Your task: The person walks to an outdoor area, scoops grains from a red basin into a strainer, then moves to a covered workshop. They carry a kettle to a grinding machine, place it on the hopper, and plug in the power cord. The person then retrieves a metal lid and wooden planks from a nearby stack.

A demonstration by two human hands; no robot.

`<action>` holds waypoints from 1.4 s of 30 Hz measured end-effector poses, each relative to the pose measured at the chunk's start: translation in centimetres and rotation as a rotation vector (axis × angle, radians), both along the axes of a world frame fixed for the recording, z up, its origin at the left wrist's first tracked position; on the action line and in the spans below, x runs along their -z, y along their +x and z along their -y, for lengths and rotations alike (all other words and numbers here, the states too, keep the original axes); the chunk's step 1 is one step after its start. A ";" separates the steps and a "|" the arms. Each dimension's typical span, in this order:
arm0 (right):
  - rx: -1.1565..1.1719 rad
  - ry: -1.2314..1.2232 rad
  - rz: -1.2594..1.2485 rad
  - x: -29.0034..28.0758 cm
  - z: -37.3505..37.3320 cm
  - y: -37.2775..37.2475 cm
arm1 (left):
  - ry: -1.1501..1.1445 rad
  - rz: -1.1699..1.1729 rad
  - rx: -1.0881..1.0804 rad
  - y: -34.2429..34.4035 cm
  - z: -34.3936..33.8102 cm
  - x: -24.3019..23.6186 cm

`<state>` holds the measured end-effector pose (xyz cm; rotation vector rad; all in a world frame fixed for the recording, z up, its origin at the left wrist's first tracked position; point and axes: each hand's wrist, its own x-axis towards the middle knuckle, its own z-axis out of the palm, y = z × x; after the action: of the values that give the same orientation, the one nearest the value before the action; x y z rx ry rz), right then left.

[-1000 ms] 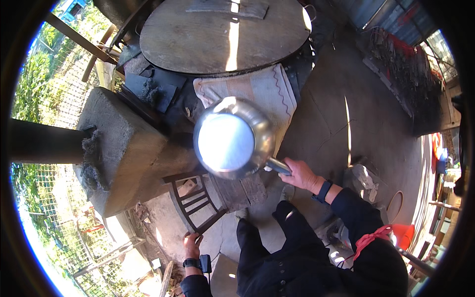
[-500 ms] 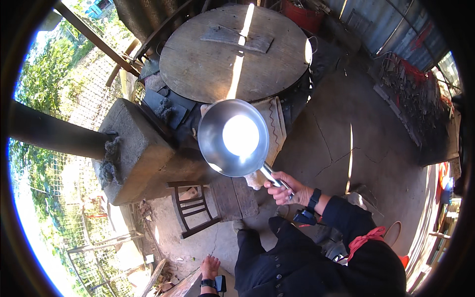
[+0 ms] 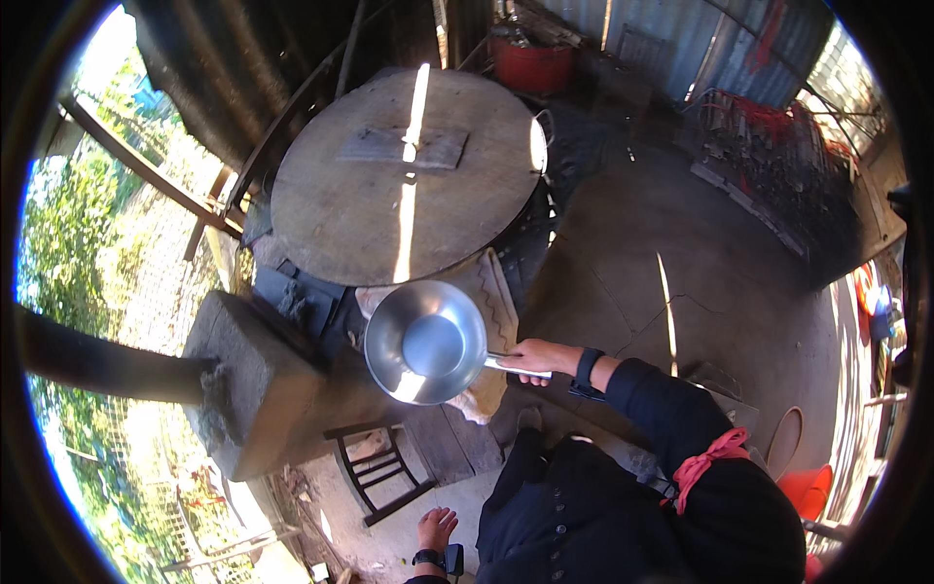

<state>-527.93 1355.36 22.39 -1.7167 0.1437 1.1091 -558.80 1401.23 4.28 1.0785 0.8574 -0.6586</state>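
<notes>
No text, label, number or sign can be read anywhere, neither on the shiny silver round metal pan [image 3: 425,343] nor on the large round brown wooden board [image 3: 336,214].

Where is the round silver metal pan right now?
In the head view, the pan is just left of centre, held by the right hand, below the round brown wooden lid.

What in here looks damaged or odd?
The floor is cracked: thin, jagged lines break its surface to the right of the pan in the right hand. The bright streak over the round wooden board could pass for a spill, but seems to be sunlight.
</notes>
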 end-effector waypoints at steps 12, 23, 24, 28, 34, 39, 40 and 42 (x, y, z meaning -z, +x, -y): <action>0.254 0.074 0.117 2.4 14.5 -7.4 | 0.140 -0.163 0.540 12.1 9.0 -4.0; 0.376 -0.074 0.041 9.9 36.7 -19.2 | 0.265 -0.023 1.045 18.6 27.2 0.9; 0.429 -0.075 0.031 10.1 38.7 -19.9 | 0.270 0.003 1.074 19.8 30.3 1.0; 0.391 -0.257 0.143 11.2 46.3 -23.0 | 0.248 0.101 1.210 24.6 43.2 1.0; 0.648 -0.326 0.124 13.4 53.7 -26.1 | 0.142 0.221 1.431 30.5 61.9 0.1; 0.783 -0.245 0.159 12.9 58.3 -26.4 | 0.114 0.254 1.539 33.6 72.6 -0.5; 0.793 -0.259 0.139 13.0 59.4 -26.6 | 0.118 0.252 1.568 34.4 74.2 -0.2; 0.911 -0.250 0.057 13.7 61.7 -27.4 | 0.127 0.249 1.646 36.6 77.5 0.7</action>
<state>-555.38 1293.66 8.69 -1.6031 0.9551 0.3661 -522.20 1323.73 3.55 1.8353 -0.4267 -1.7464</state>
